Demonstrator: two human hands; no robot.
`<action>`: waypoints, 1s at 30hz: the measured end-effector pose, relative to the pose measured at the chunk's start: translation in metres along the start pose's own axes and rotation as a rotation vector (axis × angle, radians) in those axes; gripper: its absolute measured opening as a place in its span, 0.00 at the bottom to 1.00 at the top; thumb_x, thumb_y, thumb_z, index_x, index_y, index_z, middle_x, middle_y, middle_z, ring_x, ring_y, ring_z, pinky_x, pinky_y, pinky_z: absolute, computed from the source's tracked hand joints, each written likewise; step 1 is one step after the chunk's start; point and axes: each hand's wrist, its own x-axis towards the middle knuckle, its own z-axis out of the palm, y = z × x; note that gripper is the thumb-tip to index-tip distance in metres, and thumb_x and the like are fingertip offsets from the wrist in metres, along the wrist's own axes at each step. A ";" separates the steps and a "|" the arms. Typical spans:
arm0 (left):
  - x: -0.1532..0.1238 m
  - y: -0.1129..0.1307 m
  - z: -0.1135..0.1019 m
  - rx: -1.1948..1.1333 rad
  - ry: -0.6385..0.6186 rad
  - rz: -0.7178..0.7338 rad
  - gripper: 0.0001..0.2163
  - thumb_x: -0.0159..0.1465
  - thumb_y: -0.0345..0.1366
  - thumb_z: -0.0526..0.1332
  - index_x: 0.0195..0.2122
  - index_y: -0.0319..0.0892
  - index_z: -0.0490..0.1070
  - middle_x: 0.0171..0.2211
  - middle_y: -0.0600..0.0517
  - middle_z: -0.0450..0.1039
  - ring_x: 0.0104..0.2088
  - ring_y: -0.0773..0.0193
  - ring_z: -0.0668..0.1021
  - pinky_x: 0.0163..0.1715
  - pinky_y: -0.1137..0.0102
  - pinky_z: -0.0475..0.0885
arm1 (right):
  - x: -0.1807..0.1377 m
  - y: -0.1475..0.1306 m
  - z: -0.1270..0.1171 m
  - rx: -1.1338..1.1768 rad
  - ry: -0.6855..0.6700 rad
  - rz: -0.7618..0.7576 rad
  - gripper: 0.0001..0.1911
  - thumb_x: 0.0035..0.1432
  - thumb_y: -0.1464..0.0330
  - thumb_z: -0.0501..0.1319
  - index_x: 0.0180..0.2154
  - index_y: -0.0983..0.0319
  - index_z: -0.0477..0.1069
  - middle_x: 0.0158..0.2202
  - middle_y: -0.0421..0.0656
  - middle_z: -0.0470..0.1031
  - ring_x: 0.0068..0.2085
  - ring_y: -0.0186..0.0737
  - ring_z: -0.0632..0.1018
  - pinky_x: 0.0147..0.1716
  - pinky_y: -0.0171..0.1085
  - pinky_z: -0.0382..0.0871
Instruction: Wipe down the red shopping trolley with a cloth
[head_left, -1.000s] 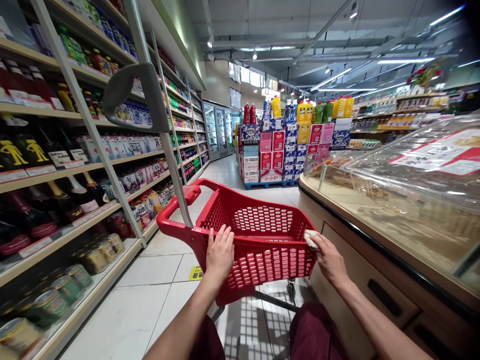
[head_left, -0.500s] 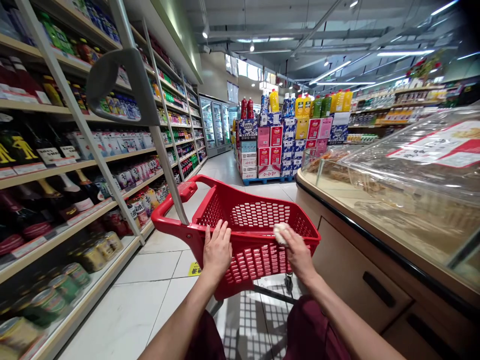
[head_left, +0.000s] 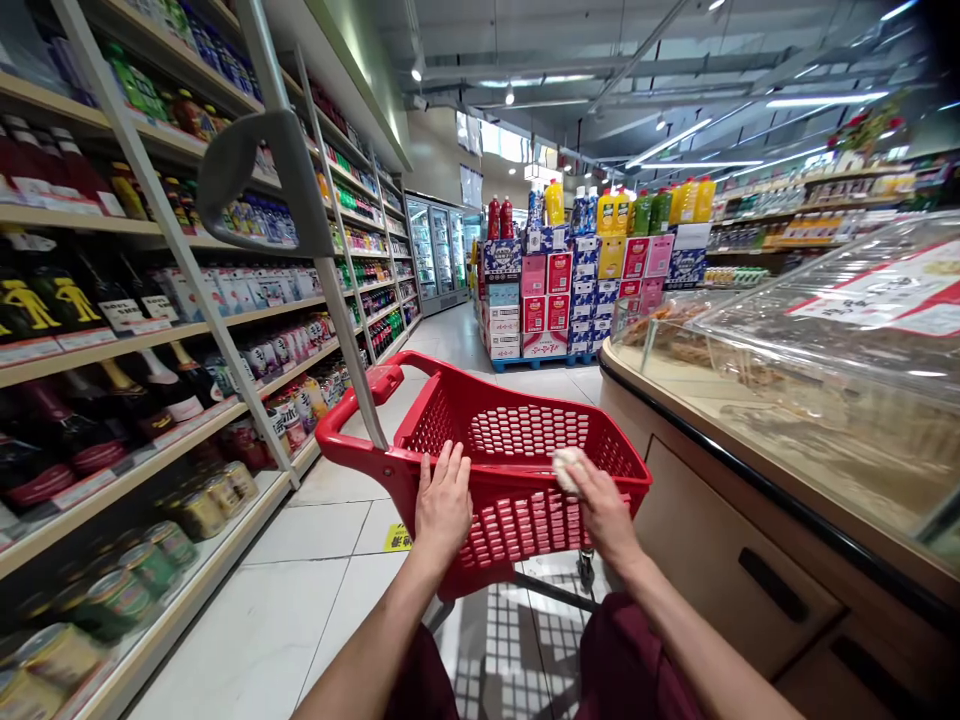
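A red plastic shopping cart [head_left: 517, 520] with slotted basket walls stands sideways right in front of me. My left hand [head_left: 444, 500] lies on the near rim towards the handle end, its fingers stretched out and holding nothing. In my right hand [head_left: 604, 505] is a crumpled white cloth [head_left: 568, 468], pressed against the near rim towards the basket's other end. The palm side of that hand is hidden. The red push handle [head_left: 349, 415] is at the cart's left.
A grey pole with a dark grey loop handle [head_left: 319, 185] rises from the cart's handle. Drink shelves [head_left: 180, 430] line the left. On the right stands a glass-topped counter [head_left: 697, 440]; stacked drink boxes [head_left: 546, 300] stand ahead. A yellow sticker [head_left: 397, 537] marks the tiled floor.
The whole view has shifted slightly, so everything appears a little further right. Both hands keep about the same places on the cart rim, the cloth still in my right hand.
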 end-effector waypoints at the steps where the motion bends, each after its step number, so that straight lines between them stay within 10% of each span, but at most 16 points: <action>1: -0.001 0.001 0.001 0.004 0.001 0.001 0.19 0.58 0.30 0.50 0.51 0.39 0.65 0.57 0.47 0.59 0.59 0.58 0.58 0.60 0.55 0.45 | -0.002 0.007 -0.003 -0.045 0.052 0.080 0.27 0.53 0.77 0.46 0.53 0.53 0.62 0.56 0.41 0.63 0.52 0.42 0.67 0.49 0.46 0.64; 4: -0.001 0.004 0.003 0.009 -0.005 -0.004 0.20 0.58 0.30 0.50 0.52 0.39 0.64 0.58 0.48 0.59 0.60 0.57 0.57 0.60 0.55 0.45 | -0.003 0.014 -0.005 -0.125 0.158 0.226 0.26 0.52 0.75 0.47 0.53 0.54 0.62 0.54 0.42 0.64 0.51 0.44 0.68 0.47 0.47 0.65; 9: -0.002 0.005 0.003 0.030 -0.022 0.006 0.21 0.57 0.31 0.51 0.54 0.39 0.62 0.58 0.47 0.59 0.60 0.56 0.56 0.60 0.54 0.45 | 0.011 -0.036 0.014 0.019 -0.007 -0.135 0.27 0.54 0.78 0.45 0.54 0.53 0.61 0.57 0.41 0.62 0.54 0.40 0.66 0.50 0.46 0.63; 16: -0.003 0.010 0.003 0.069 -0.062 0.017 0.22 0.58 0.31 0.49 0.55 0.37 0.60 0.59 0.47 0.56 0.61 0.58 0.54 0.60 0.55 0.44 | 0.003 0.003 -0.004 -0.167 0.098 0.153 0.28 0.53 0.78 0.47 0.54 0.53 0.60 0.56 0.43 0.63 0.53 0.44 0.67 0.52 0.51 0.60; 21: -0.003 0.015 0.001 0.061 -0.085 0.031 0.24 0.58 0.31 0.50 0.57 0.36 0.57 0.59 0.46 0.55 0.61 0.57 0.53 0.60 0.56 0.44 | 0.011 -0.028 0.008 -0.057 -0.050 -0.130 0.28 0.54 0.80 0.44 0.52 0.54 0.63 0.58 0.41 0.60 0.56 0.39 0.64 0.53 0.46 0.58; 26: -0.004 0.018 0.002 0.066 -0.102 0.041 0.25 0.57 0.30 0.49 0.58 0.36 0.56 0.60 0.46 0.54 0.61 0.57 0.52 0.59 0.55 0.44 | 0.006 -0.004 0.001 -0.196 0.083 0.115 0.28 0.53 0.79 0.45 0.55 0.55 0.60 0.57 0.45 0.61 0.54 0.45 0.66 0.52 0.52 0.57; 30: -0.004 0.020 0.003 0.059 -0.104 0.039 0.25 0.58 0.31 0.49 0.58 0.36 0.55 0.60 0.45 0.53 0.61 0.57 0.51 0.59 0.55 0.44 | 0.008 -0.018 0.008 -0.114 0.005 -0.060 0.28 0.54 0.79 0.45 0.53 0.54 0.61 0.58 0.42 0.60 0.55 0.42 0.65 0.51 0.47 0.60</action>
